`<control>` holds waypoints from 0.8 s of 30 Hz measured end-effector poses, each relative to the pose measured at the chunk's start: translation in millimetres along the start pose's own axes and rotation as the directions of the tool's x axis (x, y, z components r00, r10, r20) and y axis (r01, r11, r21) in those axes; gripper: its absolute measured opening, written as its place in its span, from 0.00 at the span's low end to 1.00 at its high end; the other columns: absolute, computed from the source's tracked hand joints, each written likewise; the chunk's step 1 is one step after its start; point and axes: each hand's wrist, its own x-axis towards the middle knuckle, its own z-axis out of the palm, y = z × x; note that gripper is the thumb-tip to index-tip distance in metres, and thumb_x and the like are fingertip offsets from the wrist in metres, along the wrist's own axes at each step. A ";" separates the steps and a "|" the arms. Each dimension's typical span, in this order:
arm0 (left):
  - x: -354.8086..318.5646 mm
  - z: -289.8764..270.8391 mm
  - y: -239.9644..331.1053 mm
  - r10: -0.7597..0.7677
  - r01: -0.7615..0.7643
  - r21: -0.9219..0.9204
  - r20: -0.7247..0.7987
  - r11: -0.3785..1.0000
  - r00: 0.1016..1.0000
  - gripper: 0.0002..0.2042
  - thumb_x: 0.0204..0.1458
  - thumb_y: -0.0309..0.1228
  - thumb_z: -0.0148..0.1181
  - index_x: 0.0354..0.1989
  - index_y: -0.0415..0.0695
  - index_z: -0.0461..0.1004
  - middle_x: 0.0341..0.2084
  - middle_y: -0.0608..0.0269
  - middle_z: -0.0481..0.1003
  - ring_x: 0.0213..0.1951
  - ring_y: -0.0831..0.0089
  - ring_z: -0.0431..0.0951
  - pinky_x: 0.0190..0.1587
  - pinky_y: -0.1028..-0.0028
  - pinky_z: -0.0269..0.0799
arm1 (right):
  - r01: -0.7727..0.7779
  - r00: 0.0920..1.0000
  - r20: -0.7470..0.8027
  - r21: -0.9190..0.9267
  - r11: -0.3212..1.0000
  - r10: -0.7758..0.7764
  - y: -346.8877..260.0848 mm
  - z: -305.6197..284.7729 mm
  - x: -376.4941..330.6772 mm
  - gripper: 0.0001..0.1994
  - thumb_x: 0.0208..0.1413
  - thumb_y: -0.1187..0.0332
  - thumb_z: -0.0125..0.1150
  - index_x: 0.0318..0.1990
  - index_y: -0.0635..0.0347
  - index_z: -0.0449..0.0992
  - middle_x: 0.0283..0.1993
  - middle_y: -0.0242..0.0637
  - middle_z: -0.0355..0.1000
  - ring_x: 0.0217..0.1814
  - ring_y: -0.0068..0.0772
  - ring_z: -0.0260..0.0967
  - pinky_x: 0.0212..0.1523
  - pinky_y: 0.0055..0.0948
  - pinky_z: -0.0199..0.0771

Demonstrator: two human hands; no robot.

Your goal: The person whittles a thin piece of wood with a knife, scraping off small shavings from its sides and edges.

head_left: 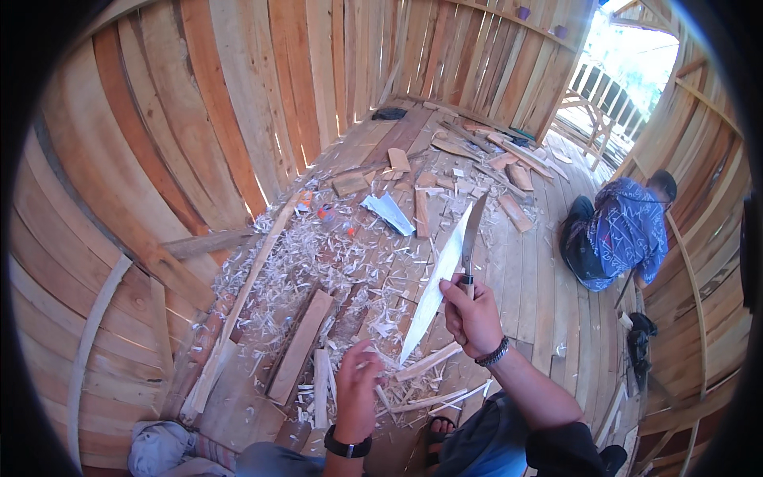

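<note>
My right hand (pixel 470 314) grips the handle of a long knife (pixel 472 232), blade pointing up and away. Beside the blade stands a pale, pointed strip of wood (pixel 435 288), tilted, its lower tip near the floor. My left hand (pixel 356 391) is lower, fingers curled near the strip's lower end; whether it grips the strip I cannot tell. Both wrists carry dark bands. White wood shavings (pixel 318 262) cover the plank floor (pixel 548 270) in front of me.
Short boards (pixel 300 346) and offcuts (pixel 515 211) lie scattered on the floor. Curved plank walls (pixel 159 159) enclose the left and back. Another person in a blue patterned top (pixel 624 230) crouches at the right. A bright doorway (pixel 628 71) opens at the upper right.
</note>
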 end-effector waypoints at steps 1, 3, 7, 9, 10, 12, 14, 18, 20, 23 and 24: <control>1.3 -1.1 -0.8 0.007 -0.009 -0.021 -0.053 1.000 0.999 0.16 0.59 0.31 0.55 0.55 0.41 0.70 0.38 0.66 0.73 0.40 0.78 0.72 0.40 0.75 0.67 | 0.012 1.000 -0.007 -0.022 1.000 -0.012 -1.4 -2.3 0.9 0.08 0.58 0.67 0.66 0.36 0.57 0.71 0.17 0.23 0.63 0.11 0.12 0.55 0.10 0.18 0.48; 6.8 -9.2 -1.0 0.017 -0.027 -0.064 -0.159 0.998 0.987 0.16 0.59 0.32 0.55 0.55 0.43 0.69 0.40 0.67 0.71 0.44 0.76 0.72 0.43 0.73 0.66 | 0.036 0.999 -0.018 -0.069 0.997 -0.037 -4.4 -7.1 3.1 0.08 0.58 0.67 0.65 0.35 0.57 0.71 0.17 0.23 0.63 0.11 0.13 0.55 0.09 0.18 0.49; 6.4 -15.5 4.5 0.095 -0.093 0.020 -0.168 0.995 0.981 0.12 0.59 0.32 0.57 0.48 0.41 0.75 0.42 0.65 0.75 0.43 0.78 0.72 0.45 0.75 0.65 | 0.020 0.998 0.056 -0.165 0.986 -0.011 5.8 -11.9 4.3 0.08 0.58 0.67 0.66 0.36 0.58 0.72 0.16 0.21 0.62 0.12 0.12 0.55 0.11 0.17 0.49; 4.6 -10.8 3.0 0.127 -0.122 0.077 -0.072 0.990 0.989 0.12 0.59 0.31 0.58 0.49 0.40 0.76 0.42 0.64 0.77 0.43 0.78 0.73 0.46 0.76 0.67 | -0.035 0.988 0.140 -0.226 0.974 0.068 7.0 -8.6 2.6 0.08 0.58 0.67 0.66 0.36 0.59 0.72 0.16 0.20 0.61 0.13 0.11 0.55 0.12 0.17 0.49; 4.5 -9.2 5.5 0.149 -0.145 0.118 -0.026 0.982 0.988 0.12 0.58 0.30 0.59 0.49 0.39 0.76 0.43 0.64 0.77 0.43 0.79 0.73 0.47 0.76 0.67 | -0.035 0.978 0.191 -0.253 0.967 0.086 9.5 -4.3 3.0 0.08 0.58 0.68 0.66 0.36 0.59 0.72 0.17 0.20 0.61 0.13 0.10 0.55 0.13 0.17 0.49; 5.0 -6.9 13.2 0.158 -0.160 0.206 0.024 0.965 0.987 0.14 0.58 0.28 0.59 0.51 0.38 0.75 0.43 0.64 0.77 0.43 0.78 0.74 0.48 0.76 0.68 | -0.027 0.948 0.293 -0.311 0.950 0.123 14.9 4.3 3.3 0.07 0.57 0.71 0.66 0.35 0.60 0.72 0.17 0.21 0.61 0.13 0.10 0.55 0.13 0.17 0.50; 11.2 -5.0 23.8 0.197 -0.209 0.247 0.074 0.946 0.978 0.15 0.59 0.28 0.60 0.53 0.36 0.75 0.43 0.63 0.78 0.42 0.78 0.75 0.47 0.76 0.70 | 0.068 0.925 0.369 -0.396 0.916 0.091 23.7 12.8 8.8 0.08 0.56 0.69 0.67 0.35 0.61 0.73 0.18 0.20 0.63 0.15 0.10 0.56 0.15 0.17 0.51; 20.2 3.1 60.9 0.271 -0.298 0.266 0.136 0.917 0.953 0.14 0.56 0.27 0.62 0.49 0.34 0.77 0.37 0.62 0.80 0.37 0.79 0.77 0.44 0.76 0.72 | 0.243 0.870 0.492 -0.492 0.836 0.037 20.7 43.5 11.2 0.14 0.52 0.61 0.70 0.36 0.65 0.79 0.25 0.26 0.71 0.30 0.15 0.63 0.32 0.24 0.66; 36.5 -1.5 71.1 0.309 -0.374 0.410 0.217 0.832 0.926 0.12 0.57 0.27 0.61 0.48 0.35 0.77 0.36 0.64 0.80 0.37 0.80 0.76 0.43 0.77 0.71 | 0.235 0.849 0.526 -0.471 0.850 0.057 20.7 50.6 14.4 0.13 0.52 0.63 0.70 0.38 0.65 0.79 0.27 0.26 0.72 0.33 0.15 0.65 0.33 0.23 0.67; 63.1 -14.8 84.4 0.312 -0.387 0.484 0.230 0.785 0.922 0.09 0.56 0.25 0.62 0.43 0.35 0.78 0.33 0.64 0.80 0.35 0.80 0.77 0.42 0.77 0.72 | 0.340 0.836 0.537 -0.348 0.874 -0.111 26.0 53.8 20.4 0.12 0.53 0.65 0.69 0.40 0.64 0.80 0.28 0.27 0.73 0.33 0.16 0.67 0.34 0.22 0.69; 73.4 -15.9 93.9 0.341 -0.403 0.475 0.214 0.783 0.915 0.09 0.55 0.26 0.63 0.41 0.34 0.79 0.32 0.64 0.80 0.34 0.81 0.77 0.40 0.78 0.72 | 0.285 0.884 0.457 -0.364 0.887 -0.096 23.2 52.6 21.9 0.12 0.53 0.66 0.69 0.40 0.64 0.80 0.27 0.27 0.73 0.31 0.16 0.67 0.31 0.22 0.68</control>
